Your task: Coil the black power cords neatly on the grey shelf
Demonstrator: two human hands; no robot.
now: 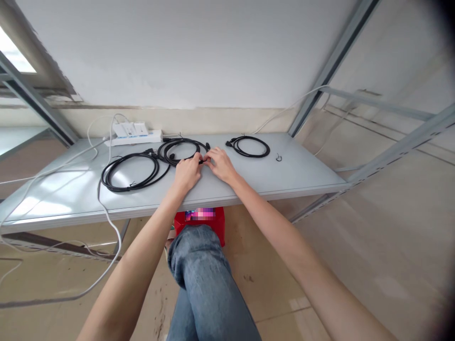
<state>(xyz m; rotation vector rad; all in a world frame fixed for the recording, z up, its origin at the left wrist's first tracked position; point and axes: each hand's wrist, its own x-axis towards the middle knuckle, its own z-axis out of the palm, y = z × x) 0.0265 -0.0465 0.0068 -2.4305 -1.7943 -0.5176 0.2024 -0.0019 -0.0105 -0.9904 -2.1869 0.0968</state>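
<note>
My left hand (187,172) and my right hand (221,164) meet at the near side of a coiled black cable (179,150) on a grey metal shelf (302,173). Both hands pinch the cable's strands where a small tie or plug sits between the fingertips; what exactly is pinched is too small to make out. A larger black coil (130,173) lies to the left, touching the middle coil. A smaller tied black coil (249,146) rests apart to the right.
A white power strip (133,133) with plugged-in adapters stands at the shelf's back left, white cords (106,213) trailing over the front edge. A small black twist tie (278,157) lies right of the coils. My jeans-clad knee (199,265) and a red stool (217,222) are below.
</note>
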